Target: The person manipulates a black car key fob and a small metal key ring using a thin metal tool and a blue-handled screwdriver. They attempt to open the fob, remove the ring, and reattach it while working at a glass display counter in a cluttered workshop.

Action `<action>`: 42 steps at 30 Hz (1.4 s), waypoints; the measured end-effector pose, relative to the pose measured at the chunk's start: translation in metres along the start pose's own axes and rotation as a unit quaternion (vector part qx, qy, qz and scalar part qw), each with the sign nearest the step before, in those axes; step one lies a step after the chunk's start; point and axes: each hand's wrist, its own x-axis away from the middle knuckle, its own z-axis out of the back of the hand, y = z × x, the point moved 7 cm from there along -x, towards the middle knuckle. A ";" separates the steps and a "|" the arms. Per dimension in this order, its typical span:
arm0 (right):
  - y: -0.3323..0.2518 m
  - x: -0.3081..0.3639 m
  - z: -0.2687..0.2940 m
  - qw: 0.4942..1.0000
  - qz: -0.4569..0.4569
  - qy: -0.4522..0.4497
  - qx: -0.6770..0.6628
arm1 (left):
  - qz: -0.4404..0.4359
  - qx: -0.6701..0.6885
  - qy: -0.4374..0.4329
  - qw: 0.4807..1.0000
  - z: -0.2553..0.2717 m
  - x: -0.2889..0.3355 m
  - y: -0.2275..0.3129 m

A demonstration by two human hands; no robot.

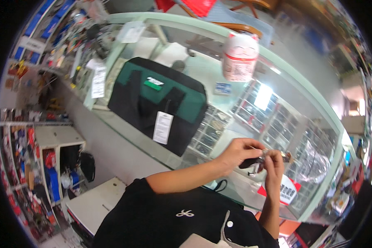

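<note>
Over the right part of a glass display counter, my two hands are close together with their fingertips nearly meeting. My left hand (240,153) is closed in a pinch at a small dark object with shiny metal bits (248,163); its kind is too small and blurred to tell. My right hand (273,165) pinches at the same object from the right, its fingers curled. A small brownish end (288,158) sticks out past the right fingertips. Much of the object is hidden behind my fingers.
On the glass counter (124,131) lies a black and green tool bag (130,93) with a white tag (163,127). A white cat figurine (240,58) stands on its far side. Clear plastic wrap (314,163) and a red-white sign (288,191) are at the right. Stocked shelves (18,165) line the left.
</note>
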 end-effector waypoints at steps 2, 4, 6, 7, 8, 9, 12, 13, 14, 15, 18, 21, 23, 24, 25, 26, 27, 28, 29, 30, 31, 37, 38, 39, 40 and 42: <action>-0.002 0.003 -0.001 0.995 0.021 -0.005 0.096 | 0.012 0.031 0.011 0.999 0.002 0.001 -0.004; -0.002 0.006 -0.002 0.994 0.023 -0.014 0.109 | 0.038 0.061 0.013 0.997 0.000 0.002 -0.009; -0.006 0.008 0.002 0.994 0.049 0.010 0.097 | 0.059 0.060 0.018 0.996 0.000 0.004 -0.012; -0.007 0.008 0.002 0.994 0.052 0.003 0.099 | 0.062 0.047 -0.001 0.997 -0.003 0.003 -0.012; -0.007 0.009 0.003 0.994 0.048 0.000 0.099 | 0.062 0.048 -0.027 0.997 -0.006 0.003 -0.011; -0.007 0.010 0.004 0.995 0.040 -0.008 0.094 | 0.072 0.042 -0.042 0.996 -0.009 0.003 -0.011; -0.006 0.012 0.007 0.998 0.017 -0.043 0.044 | 0.090 0.044 -0.078 0.992 -0.013 0.004 -0.010; -0.003 0.012 0.007 0.998 -0.009 -0.052 0.026 | 0.087 0.050 -0.085 0.991 -0.014 0.004 -0.009; -0.003 0.012 0.006 0.998 -0.018 -0.063 0.015 | 0.075 0.060 -0.098 0.991 -0.017 0.004 -0.007; -0.003 0.010 0.005 0.997 -0.025 -0.073 0.004 | 0.080 0.060 -0.083 0.992 -0.015 0.002 -0.008; -0.009 -0.008 0.005 0.996 -0.013 -0.082 0.042 | 0.078 0.105 -0.051 0.990 -0.005 -0.001 -0.003; -0.032 -0.058 0.011 0.969 0.076 -0.038 0.230 | 0.017 0.137 -0.028 0.990 0.012 -0.010 0.019; -0.054 -0.102 0.001 0.904 0.215 -0.013 0.370 | -0.020 0.174 -0.036 0.984 0.020 -0.017 0.036; -0.064 -0.120 -0.011 0.859 0.315 -0.026 0.404 | -0.022 0.185 -0.029 0.982 0.024 -0.018 0.041; -0.061 -0.145 -0.018 0.836 0.309 -0.015 0.453 | -0.024 0.196 -0.022 0.980 0.027 -0.020 0.046; -0.061 -0.165 -0.029 0.798 0.361 -0.016 0.483 | -0.025 0.207 -0.015 0.978 0.030 -0.022 0.049; -0.057 -0.190 -0.035 0.778 0.348 -0.015 0.524 | -0.027 0.223 -0.028 0.974 0.029 -0.024 0.053; -0.053 -0.211 -0.039 0.749 0.335 -0.013 0.571 | -0.025 0.238 -0.031 0.970 0.031 -0.026 0.055; -0.052 -0.223 -0.041 0.743 0.353 -0.036 0.568 | -0.022 0.256 -0.033 0.966 0.033 -0.028 0.057; -0.048 -0.235 -0.040 0.740 0.339 -0.058 0.579 | -0.017 0.275 -0.033 0.961 0.035 -0.030 0.058; -0.041 -0.244 -0.037 0.735 0.300 -0.076 0.603 | -0.013 0.288 -0.034 0.957 0.037 -0.032 0.058; -0.033 -0.229 -0.015 0.689 0.279 -0.157 0.651 | 0.022 0.330 -0.050 0.943 0.038 -0.043 0.053; -0.031 -0.224 -0.012 0.675 0.273 -0.158 0.667 | 0.030 0.335 -0.055 0.940 0.034 -0.044 0.052; -0.031 -0.213 -0.013 0.647 0.312 -0.147 0.680 | 0.038 0.340 -0.061 0.938 0.031 -0.045 0.050; -0.029 -0.206 -0.010 0.640 0.310 -0.136 0.690 | 0.047 0.345 -0.066 0.935 0.027 -0.045 0.049; -0.024 -0.193 -0.005 0.624 0.286 -0.111 0.718 | 0.054 0.334 -0.056 0.939 0.023 -0.045 0.046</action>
